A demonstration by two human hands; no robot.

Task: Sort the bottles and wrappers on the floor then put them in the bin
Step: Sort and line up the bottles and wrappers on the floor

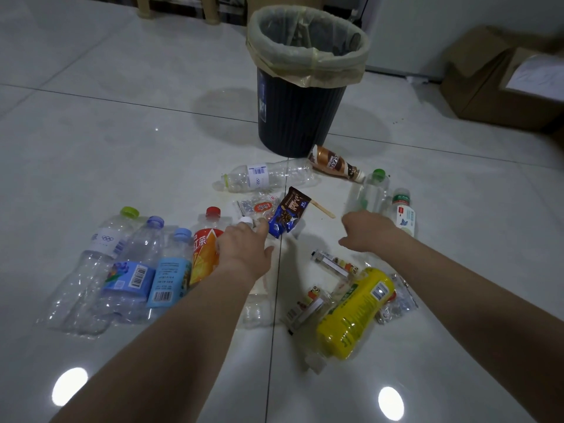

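**Piles are forming, nothing headed for the bin yet**

Biggest thing first: the bin [302,117] stands upright at the far side of the mess with its liner folded over the rim, so anything you lift has a short trip in. The cardboard box [503,87] off to the right looks unrelated.

On your left, the row of bottles [134,270] lies side by side with the caps pointing away from you, which reads as your sorted bottle pile. The yellow bottle [355,309] lies on its side at your right among some clear wrappers [396,300] (so that heap looks mixed to me). Four strays sit nearer the bin:
- a clear bottle [268,177]
- a brown coffee bottle [331,163], just beside the bin's base
- a green-capped bottle [370,190]
- a white-labelled bottle [404,213]

Your left hand [244,248] is stretched over the neck of a white-capped bottle [258,312] that runs under your forearm. One fingertip reaches right next to the ice cream wrapper [288,213]. I can't tell if that hand grips the bottle or just passes over it.

Your right hand [366,232] hovers low between the green-capped bottle and the yellow one. Its fingers are loosely curled and there's nothing in it.

My guess is the wrappers come next. The ice cream wrapper and the small clear wrapper [259,206] touching it lie in the middle, with a wooden stick [323,208] just beside them.
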